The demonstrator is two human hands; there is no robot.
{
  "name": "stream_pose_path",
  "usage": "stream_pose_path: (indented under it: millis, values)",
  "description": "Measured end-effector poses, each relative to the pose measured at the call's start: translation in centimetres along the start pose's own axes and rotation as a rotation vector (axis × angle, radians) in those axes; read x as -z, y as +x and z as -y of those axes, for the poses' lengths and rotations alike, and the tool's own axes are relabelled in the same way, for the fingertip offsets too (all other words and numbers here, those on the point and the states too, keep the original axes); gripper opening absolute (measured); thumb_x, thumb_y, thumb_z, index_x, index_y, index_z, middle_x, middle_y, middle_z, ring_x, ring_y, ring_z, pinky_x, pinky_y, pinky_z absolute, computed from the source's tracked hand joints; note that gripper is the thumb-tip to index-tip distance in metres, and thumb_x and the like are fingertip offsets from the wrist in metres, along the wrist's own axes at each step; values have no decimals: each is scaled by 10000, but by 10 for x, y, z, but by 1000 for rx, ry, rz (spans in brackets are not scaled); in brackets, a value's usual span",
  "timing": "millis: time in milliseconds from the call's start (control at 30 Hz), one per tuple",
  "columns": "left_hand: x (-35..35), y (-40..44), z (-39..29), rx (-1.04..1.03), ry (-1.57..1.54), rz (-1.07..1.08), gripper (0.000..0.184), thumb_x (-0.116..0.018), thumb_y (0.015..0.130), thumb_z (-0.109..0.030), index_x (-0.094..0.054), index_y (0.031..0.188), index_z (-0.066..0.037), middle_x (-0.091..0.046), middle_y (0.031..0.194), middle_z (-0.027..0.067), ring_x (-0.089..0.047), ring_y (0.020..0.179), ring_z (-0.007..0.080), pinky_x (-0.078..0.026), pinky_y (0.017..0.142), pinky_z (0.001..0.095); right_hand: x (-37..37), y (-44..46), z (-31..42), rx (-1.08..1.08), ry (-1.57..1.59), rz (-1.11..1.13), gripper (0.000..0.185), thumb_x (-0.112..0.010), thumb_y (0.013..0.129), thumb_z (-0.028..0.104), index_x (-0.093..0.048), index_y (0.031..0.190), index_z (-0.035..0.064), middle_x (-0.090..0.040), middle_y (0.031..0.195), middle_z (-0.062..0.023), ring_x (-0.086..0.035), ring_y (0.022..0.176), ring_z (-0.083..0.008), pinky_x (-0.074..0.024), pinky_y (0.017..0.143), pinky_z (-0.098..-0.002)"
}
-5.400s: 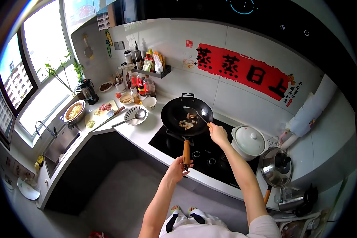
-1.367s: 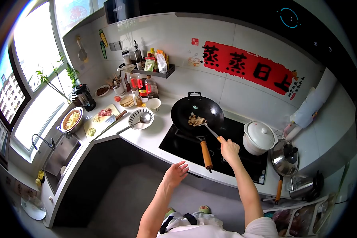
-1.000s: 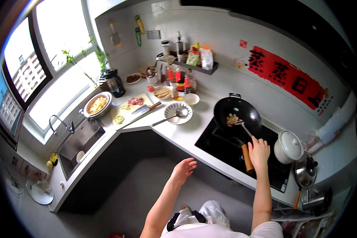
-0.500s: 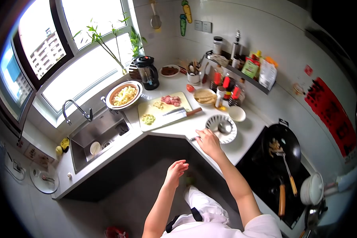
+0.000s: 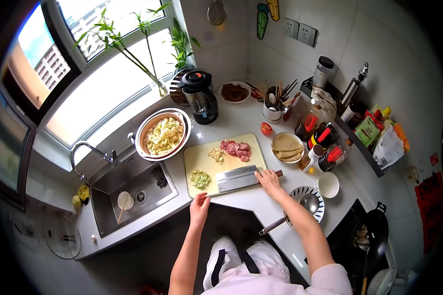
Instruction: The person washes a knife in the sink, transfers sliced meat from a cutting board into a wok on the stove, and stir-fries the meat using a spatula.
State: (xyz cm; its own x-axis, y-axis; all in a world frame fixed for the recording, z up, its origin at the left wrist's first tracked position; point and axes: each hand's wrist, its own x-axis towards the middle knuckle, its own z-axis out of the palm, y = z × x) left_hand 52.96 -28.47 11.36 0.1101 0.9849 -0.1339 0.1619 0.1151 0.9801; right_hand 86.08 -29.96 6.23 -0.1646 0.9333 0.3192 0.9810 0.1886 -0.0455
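Note:
My right hand (image 5: 269, 182) is on the handle end of a cleaver (image 5: 237, 179), which lies flat on the front right of a pale cutting board (image 5: 192, 156). My left hand (image 5: 200, 206) is at the board's front edge, below a small heap of chopped green onion (image 5: 200, 179); whether its fingertips touch the board I cannot tell. Minced garlic (image 5: 215, 156) and cut pink meat (image 5: 237, 149) lie farther back on the board. To the right of the board, a striped bowl (image 5: 319, 206) holds a ladle (image 5: 308, 203).
A bowl of pale chopped food (image 5: 164, 137) stands behind the sink (image 5: 103, 196). A jug (image 5: 202, 101), a plate of flatbreads (image 5: 287, 147), bottles (image 5: 324, 135) and a white bowl (image 5: 328, 185) are on the counter. The wok (image 5: 376, 236) with a spatula is at the far right.
The view has swung left toward the cutting board. My right hand let go of the spatula, which stays in the wok, and moved to the cleaver. My left hand came to the board's front edge.

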Motion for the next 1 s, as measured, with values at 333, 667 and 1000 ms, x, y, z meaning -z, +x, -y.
stream_pose_path:
  millis: [333,667,1000]
  values:
    - [-47,197,-10,-609,819,253,442,-707,730,-193,-555,1130,-86,-533,1163,117,-487,1093,309,-397,927,426,129,-18,28,-708,592,-24,213,-670,797,135,-585,956,23,-620,828,-107,-638,772,-263,-502,667,-357]
    - [-59,244,-2,-878,984,536,286,-687,716,-186,-591,960,-72,-560,1055,107,-496,1072,307,-387,932,429,51,24,13,-1157,645,-59,307,-652,841,246,-462,809,7,-577,642,-151,-577,622,-354,-436,583,-427]
    - [-93,275,-34,-461,852,537,897,-802,648,-325,-372,1294,124,-491,1184,259,-468,1099,390,-398,970,445,19,25,6,-1182,623,-20,327,-642,848,294,-479,790,16,-581,630,-138,-571,602,-349,-435,567,-426]
